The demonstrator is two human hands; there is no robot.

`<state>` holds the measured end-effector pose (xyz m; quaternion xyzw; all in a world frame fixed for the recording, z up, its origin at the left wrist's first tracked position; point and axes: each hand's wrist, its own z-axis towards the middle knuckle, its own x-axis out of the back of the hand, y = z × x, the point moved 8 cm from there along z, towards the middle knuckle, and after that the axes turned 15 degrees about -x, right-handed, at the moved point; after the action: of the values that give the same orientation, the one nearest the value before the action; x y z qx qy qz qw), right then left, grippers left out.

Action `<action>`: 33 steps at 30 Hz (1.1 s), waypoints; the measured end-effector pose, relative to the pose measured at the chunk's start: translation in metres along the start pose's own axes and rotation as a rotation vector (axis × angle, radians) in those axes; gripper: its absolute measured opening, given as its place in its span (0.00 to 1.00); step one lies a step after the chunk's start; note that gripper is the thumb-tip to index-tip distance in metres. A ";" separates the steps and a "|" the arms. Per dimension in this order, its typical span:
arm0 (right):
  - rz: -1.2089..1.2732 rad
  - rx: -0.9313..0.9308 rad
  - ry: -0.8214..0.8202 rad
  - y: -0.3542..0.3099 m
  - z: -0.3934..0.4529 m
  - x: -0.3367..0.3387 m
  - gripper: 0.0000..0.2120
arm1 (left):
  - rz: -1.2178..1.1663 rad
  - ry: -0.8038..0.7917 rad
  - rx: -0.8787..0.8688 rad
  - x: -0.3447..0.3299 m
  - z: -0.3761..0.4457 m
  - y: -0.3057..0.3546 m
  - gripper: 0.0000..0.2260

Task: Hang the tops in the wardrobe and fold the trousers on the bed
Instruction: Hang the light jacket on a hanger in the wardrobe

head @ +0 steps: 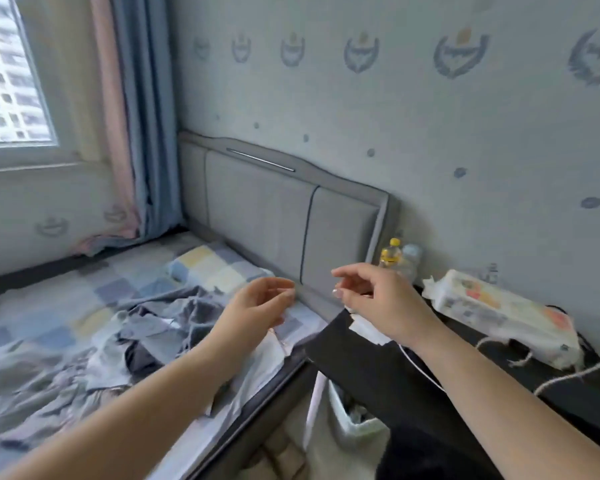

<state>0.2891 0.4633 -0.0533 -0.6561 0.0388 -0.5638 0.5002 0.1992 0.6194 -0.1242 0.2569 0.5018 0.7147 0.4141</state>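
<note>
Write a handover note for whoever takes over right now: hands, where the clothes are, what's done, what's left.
Left hand: raised over the bed edge, fingers loosely curled, nothing in its grip.
Right hand: raised beside it, also holding nothing; a thin white cord runs below the wrist.
Clothes: a crumpled grey pile lies on the bed, unsorted; a dark garment lies over the bedside surface to the right.
Done: nothing visibly folded; the wardrobe is out of view, so hung tops cannot be checked.
Left: sort the pile, hang the tops, fold the trousers on the bed.
</note>
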 end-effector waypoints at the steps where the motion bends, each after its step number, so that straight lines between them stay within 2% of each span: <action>1: 0.005 0.028 -0.065 -0.009 0.015 -0.030 0.11 | 0.041 0.055 0.016 0.032 -0.004 -0.009 0.03; 8: 0.072 0.081 -0.398 -0.043 0.094 -0.189 0.09 | 0.166 0.309 0.208 0.177 -0.027 -0.082 0.03; 15: 0.071 0.040 -0.657 -0.033 0.190 -0.330 0.08 | 0.235 0.542 0.443 0.278 -0.022 -0.183 0.03; 21: 0.013 0.006 -0.826 -0.025 0.242 -0.428 0.09 | 0.234 0.711 0.567 0.334 -0.023 -0.232 0.04; 27: -0.065 -0.012 -0.979 -0.036 0.251 -0.515 0.10 | 0.223 0.837 0.669 0.386 -0.046 -0.265 0.04; 33: -0.107 -0.016 -1.030 -0.054 0.245 -0.592 0.11 | 0.173 0.908 0.737 0.443 -0.075 -0.298 0.04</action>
<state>0.2387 1.0044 -0.3971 -0.8534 -0.2420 -0.1920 0.4198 0.0071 1.0040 -0.4506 0.0923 0.8211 0.5629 -0.0186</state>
